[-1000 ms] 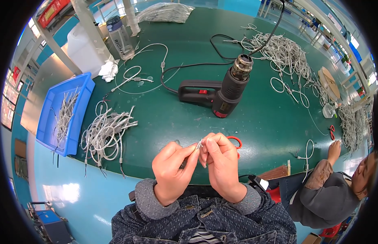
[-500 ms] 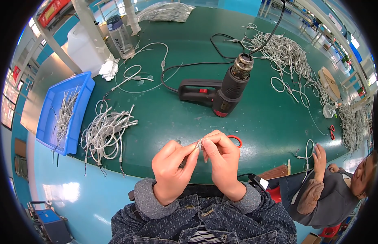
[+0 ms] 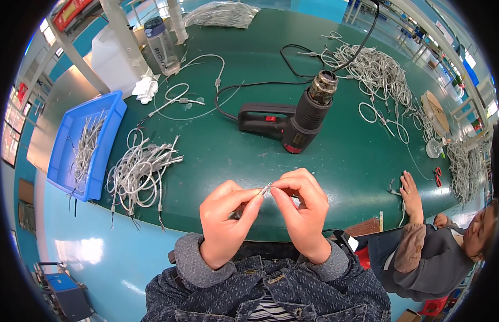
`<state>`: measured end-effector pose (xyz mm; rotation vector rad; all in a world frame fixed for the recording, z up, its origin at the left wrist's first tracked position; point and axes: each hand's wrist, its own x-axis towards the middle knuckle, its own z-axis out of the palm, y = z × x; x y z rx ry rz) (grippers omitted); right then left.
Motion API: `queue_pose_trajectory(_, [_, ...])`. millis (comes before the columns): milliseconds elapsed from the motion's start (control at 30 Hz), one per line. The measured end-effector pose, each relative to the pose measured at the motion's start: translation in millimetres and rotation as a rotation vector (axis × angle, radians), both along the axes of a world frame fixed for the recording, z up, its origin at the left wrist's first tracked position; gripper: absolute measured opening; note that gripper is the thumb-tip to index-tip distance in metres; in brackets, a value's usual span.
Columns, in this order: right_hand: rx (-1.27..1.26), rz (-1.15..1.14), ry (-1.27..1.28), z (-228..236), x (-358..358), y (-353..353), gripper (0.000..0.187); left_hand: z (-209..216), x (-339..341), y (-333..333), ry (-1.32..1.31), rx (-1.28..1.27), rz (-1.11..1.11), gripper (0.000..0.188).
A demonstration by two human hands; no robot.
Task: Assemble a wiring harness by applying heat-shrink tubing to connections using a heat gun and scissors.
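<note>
My left hand (image 3: 225, 220) and my right hand (image 3: 300, 209) meet over the near edge of the green table (image 3: 335, 161). Between their fingertips they pinch the thin bare end of a grey cable (image 3: 265, 189). The rest of that cable is hidden behind my fingers. A black heat gun (image 3: 292, 121) lies on the table just beyond my hands, nozzle pointing away. A bundle of grey cables (image 3: 142, 169) lies to the left of my left hand.
A blue tray (image 3: 64, 155) with cut cables sits at the left edge. A clear bottle (image 3: 161, 45), a white cloth (image 3: 147, 88) and loose cables lie at the back left. A large cable heap (image 3: 378, 70) fills the right. A seated person's hand (image 3: 410, 190) rests at the right.
My hands stay together on the cable end, fingers shifting slightly. The person at the right has lowered a hand onto the table edge.
</note>
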<state>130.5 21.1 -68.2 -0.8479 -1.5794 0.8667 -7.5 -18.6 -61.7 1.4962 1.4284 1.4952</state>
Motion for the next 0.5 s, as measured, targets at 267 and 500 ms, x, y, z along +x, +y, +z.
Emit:
queue_pose_trajectory(267, [-0.029, 0.018, -0.033, 3.0, 3.3, 0.0, 0.01, 3.0, -3.0, 1.9, 0.148, 0.115, -0.059, 0.012])
queue_pose_trajectory(500, [-0.046, 0.08, -0.005, 7.7, 8.1, 0.9, 0.008, 3.5, -6.6, 1.3, -0.013, -0.019, -0.129, 0.01])
